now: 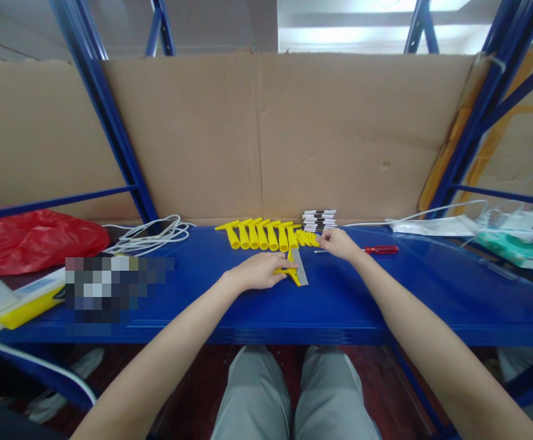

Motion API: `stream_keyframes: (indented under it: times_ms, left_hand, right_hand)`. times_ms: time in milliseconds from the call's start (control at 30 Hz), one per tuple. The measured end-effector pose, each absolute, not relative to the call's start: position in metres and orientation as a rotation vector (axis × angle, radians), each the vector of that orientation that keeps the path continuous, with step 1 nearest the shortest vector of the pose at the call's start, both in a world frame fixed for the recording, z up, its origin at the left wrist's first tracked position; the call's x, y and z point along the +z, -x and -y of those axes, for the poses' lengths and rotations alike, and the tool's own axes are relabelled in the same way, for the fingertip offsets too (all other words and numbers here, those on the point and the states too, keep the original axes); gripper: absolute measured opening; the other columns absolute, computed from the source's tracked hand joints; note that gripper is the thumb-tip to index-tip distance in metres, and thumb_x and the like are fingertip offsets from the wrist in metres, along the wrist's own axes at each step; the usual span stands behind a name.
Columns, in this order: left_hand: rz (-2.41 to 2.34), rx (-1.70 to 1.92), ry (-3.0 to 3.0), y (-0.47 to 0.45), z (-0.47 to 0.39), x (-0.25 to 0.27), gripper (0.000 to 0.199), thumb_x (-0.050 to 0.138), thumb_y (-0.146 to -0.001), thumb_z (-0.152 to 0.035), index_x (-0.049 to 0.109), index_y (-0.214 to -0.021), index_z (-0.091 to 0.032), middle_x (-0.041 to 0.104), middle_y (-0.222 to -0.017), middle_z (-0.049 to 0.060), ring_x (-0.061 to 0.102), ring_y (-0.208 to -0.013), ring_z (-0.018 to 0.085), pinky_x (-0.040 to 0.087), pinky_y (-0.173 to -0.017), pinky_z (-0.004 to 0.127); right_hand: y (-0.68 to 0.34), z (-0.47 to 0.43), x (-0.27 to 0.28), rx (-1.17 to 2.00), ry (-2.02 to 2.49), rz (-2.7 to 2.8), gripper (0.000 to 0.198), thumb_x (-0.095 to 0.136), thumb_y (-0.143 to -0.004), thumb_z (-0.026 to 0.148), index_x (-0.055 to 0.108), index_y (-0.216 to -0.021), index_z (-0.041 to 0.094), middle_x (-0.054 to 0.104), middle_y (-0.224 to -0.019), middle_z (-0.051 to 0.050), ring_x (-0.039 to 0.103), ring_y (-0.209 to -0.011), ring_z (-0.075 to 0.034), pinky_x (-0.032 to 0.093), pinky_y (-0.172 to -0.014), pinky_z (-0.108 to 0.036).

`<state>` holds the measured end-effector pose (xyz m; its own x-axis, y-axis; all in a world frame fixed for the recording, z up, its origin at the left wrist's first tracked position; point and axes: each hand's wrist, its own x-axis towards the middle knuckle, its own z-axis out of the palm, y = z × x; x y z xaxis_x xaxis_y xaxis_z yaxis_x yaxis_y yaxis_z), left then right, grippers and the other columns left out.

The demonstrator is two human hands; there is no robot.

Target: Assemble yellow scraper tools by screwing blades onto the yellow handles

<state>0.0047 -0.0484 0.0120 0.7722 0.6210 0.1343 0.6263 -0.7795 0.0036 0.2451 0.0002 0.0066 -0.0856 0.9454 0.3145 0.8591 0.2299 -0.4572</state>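
My left hand [263, 271] is closed around the yellow handle of a scraper [301, 269], its flat metal blade lying to the right, just above the table. At the right end of a row of small yellow plastic pieces [307, 238], the fingertips of my right hand [337, 243] pinch together on one piece, partly hidden by the fingers. Several yellow T-shaped scraper handles [261, 234] stand in a line behind my left hand. Beyond my right hand sits a stack of metal blades with white and dark bands [319, 220].
A red-handled screwdriver [381, 249] lies right of my right hand on the blue table [257, 311]. Coiled white cable [161, 235] and a red plastic bag [37, 240] are on the left. Cardboard [257, 134] walls the back; a green-and-white packet [514, 247] lies far right.
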Motion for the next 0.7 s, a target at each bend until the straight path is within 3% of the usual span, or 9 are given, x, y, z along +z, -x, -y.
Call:
stream_keyframes:
  times_ms: [233,433,700]
  left_hand:
    - [1.016,-0.034,2.783,-0.006,0.048,0.007,0.040,0.043,-0.094,-0.029,0.055,-0.131,-0.033,0.062,-0.116,0.005,0.063,-0.101,0.021,0.047,-0.078,0.027]
    - [1.016,0.019,2.730,-0.008,0.049,0.005,0.043,0.035,-0.096,-0.030,0.049,-0.137,-0.031,0.058,-0.115,0.007,0.064,-0.093,0.021,0.048,-0.072,0.029]
    - [1.001,-0.003,2.716,-0.007,0.050,0.005,0.041,0.038,-0.096,-0.030,0.052,-0.134,-0.030,0.059,-0.112,0.007,0.063,-0.095,0.019,0.049,-0.076,0.027]
  right_hand:
    - [-0.249,-0.008,-0.006,-0.074,1.941,2.036,0.023,0.050,-0.084,0.025,0.072,-0.082,0.018,0.073,-0.095,-0.009,0.066,-0.089,-0.020,0.044,-0.070,-0.024]
    - [-0.256,-0.026,-0.013,0.046,1.918,2.101,0.030,0.052,-0.086,0.038,0.075,-0.087,0.019,0.073,-0.096,-0.009,0.066,-0.087,-0.019,0.045,-0.074,-0.024]
    - [-0.255,-0.038,-0.008,-0.044,2.016,2.181,0.035,0.050,-0.087,0.039,0.074,-0.096,0.014,0.073,-0.094,-0.014,0.066,-0.091,-0.022,0.046,-0.077,-0.025]
